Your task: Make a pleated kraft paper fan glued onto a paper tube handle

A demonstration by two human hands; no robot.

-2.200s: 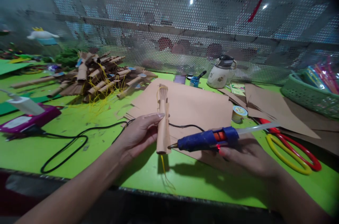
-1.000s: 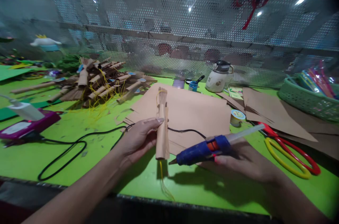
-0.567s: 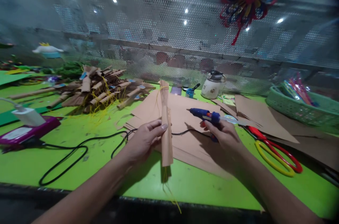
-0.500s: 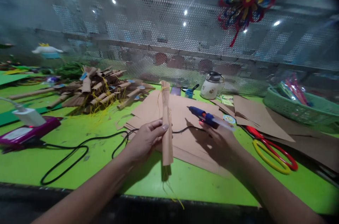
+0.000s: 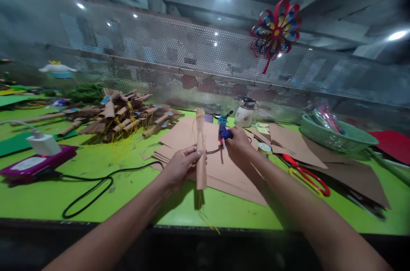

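Note:
My left hand (image 5: 180,165) grips a rolled brown paper tube (image 5: 201,151) upright over the green table (image 5: 134,194), yellow threads hanging from its lower end. My right hand (image 5: 239,148) is stretched forward over the stack of brown paper sheets (image 5: 221,164), closed on the blue glue gun (image 5: 224,133), whose black cord (image 5: 96,185) trails left across the table.
A heap of finished paper rolls (image 5: 124,113) lies at the back left. Red and yellow scissors (image 5: 306,173), a small tape roll (image 5: 264,147), a white jar (image 5: 245,114), a green basket (image 5: 336,136) and a pink device with a charger (image 5: 35,160) stand around. A perforated metal screen backs the table.
My right hand carried the glue gun away from the tube's lower end and forward to the back of the paper stack. The left hand kept the tube upright. The view tilted up.

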